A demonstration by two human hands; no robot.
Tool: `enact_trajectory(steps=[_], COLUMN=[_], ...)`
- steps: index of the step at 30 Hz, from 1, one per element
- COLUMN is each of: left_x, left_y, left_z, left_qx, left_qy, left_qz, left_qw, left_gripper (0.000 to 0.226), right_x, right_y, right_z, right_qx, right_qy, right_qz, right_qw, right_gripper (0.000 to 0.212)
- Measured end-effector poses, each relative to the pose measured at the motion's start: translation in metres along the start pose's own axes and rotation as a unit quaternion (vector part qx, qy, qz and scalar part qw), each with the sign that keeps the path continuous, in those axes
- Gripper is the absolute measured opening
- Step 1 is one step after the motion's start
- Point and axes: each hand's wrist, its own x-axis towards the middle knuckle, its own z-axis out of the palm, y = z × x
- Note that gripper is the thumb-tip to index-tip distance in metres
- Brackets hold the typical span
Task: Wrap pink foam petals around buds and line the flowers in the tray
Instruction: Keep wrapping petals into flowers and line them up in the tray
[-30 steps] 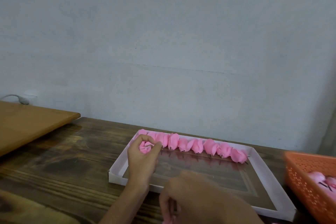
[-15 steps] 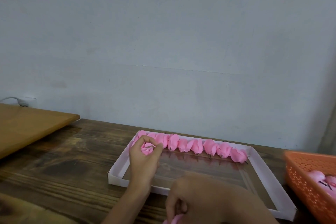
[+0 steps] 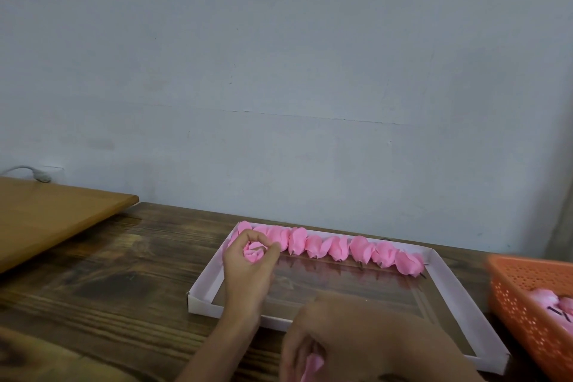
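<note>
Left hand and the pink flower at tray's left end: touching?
Touching. Head view: left hand curls thumb and fingers round the flower, over the left end of the tray; right hand holds a foam piece.

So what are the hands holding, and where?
Left hand pinches a pink flower round its head; right hand grips a pink foam piece, mostly hidden.

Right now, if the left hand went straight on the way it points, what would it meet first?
Likely the left end of the flower row against the tray's far wall: the left hand, pinching a flower, points at it. Depth is unclear, so they may already touch.
</note>
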Motion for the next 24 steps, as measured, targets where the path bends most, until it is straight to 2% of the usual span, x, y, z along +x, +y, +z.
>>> enact_trajectory(steps=[4, 7, 10, 14, 16, 21, 24], left_x=[0.000, -0.001, -0.001, 0.000, 0.000, -0.002, -0.002], left_y=[0.000, -0.001, -0.001, -0.001, 0.000, -0.002, 0.000], left_z=[0.000, 0.000, 0.000, 0.000, 0.000, 0.000, 0.000], left_qx=[0.010, 0.012, 0.013, -0.003, -0.006, 0.004, 0.009], left_qy=[0.001, -0.001, 0.000, 0.001, 0.001, -0.001, -0.002], left_qz=[0.004, 0.001, -0.002, -0.008, -0.010, -0.007, -0.003], left_qw=[1.000, 1.000, 1.000, 1.000, 1.000, 1.000, 1.000], left_gripper=[0.029, 0.028, 0.027, 0.032, 0.030, 0.029, 0.029], right_x=[0.003, 0.002, 0.000, -0.003, -0.006, -0.007, -0.005], right_y=[0.003, 0.003, 0.003, 0.005, 0.006, 0.007, 0.007], right_z=[-0.008, -0.021, -0.023, -0.025, -0.029, -0.026, -0.027], right_qx=[-0.018, 0.017, 0.020, 0.080, 0.118, 0.125, 0.115], right_qy=[-0.021, -0.024, -0.017, 0.018, 0.006, -0.028, -0.031], right_qz=[0.015, -0.054, -0.073, -0.048, -0.028, 0.041, 0.038], right_qw=[1.000, 0.998, 0.997, 0.996, 0.993, 0.991, 0.992], right_gripper=[0.024, 0.020, 0.022, 0.027, 0.026, 0.013, 0.009])
